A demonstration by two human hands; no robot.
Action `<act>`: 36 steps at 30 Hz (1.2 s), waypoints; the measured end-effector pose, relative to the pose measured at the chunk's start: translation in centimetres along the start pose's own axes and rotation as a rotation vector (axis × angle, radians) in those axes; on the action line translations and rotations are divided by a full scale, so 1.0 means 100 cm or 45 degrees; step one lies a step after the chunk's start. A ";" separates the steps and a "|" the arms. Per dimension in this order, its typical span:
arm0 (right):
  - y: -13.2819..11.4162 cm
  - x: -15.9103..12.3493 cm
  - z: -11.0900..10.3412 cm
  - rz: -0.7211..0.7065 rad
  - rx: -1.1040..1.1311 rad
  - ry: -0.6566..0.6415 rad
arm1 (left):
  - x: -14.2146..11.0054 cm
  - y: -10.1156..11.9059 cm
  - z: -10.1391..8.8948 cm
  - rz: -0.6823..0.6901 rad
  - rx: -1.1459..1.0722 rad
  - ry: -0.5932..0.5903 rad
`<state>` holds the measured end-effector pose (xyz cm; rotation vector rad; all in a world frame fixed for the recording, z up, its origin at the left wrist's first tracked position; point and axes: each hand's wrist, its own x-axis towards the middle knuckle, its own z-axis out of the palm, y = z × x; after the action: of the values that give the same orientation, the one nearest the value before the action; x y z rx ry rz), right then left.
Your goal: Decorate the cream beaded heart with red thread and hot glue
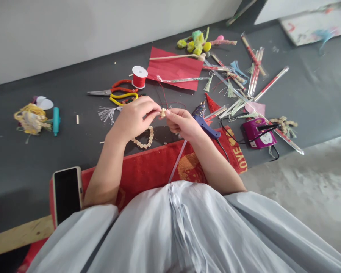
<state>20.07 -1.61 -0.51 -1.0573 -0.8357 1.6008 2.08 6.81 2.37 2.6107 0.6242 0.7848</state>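
Note:
Pinched between the fingertips of both hands is a small beige bead-like piece (163, 112). My left hand (138, 115) grips it from the left, thumb and forefinger closed. From the other side my right hand (183, 123) holds it, with the remaining fingers curled in. A thin red cord (162, 91) runs over the table just behind the fingers; whether it joins the piece I cannot tell. Below my left hand lies a curved string of beige beads (150, 141), partly covered by that hand. A blue hot glue gun (206, 125) rests right of my right hand.
Behind my left hand are scissors (102, 92), yellow-handled pliers (123, 98) and a red thread spool (139, 77). Red paper (174, 70) lies farther back. Wrapped sticks (255, 72) and a purple power socket (258, 132) are rightward. A red towel (156, 167) and phone (66, 195) lie nearest me.

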 end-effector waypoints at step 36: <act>-0.004 -0.002 -0.001 -0.010 0.033 -0.029 | 0.003 0.004 0.016 -0.502 -0.910 0.015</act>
<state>20.30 -1.75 -0.17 -1.0179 -0.8312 1.6159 3.35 6.30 1.41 1.7695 0.6758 0.7223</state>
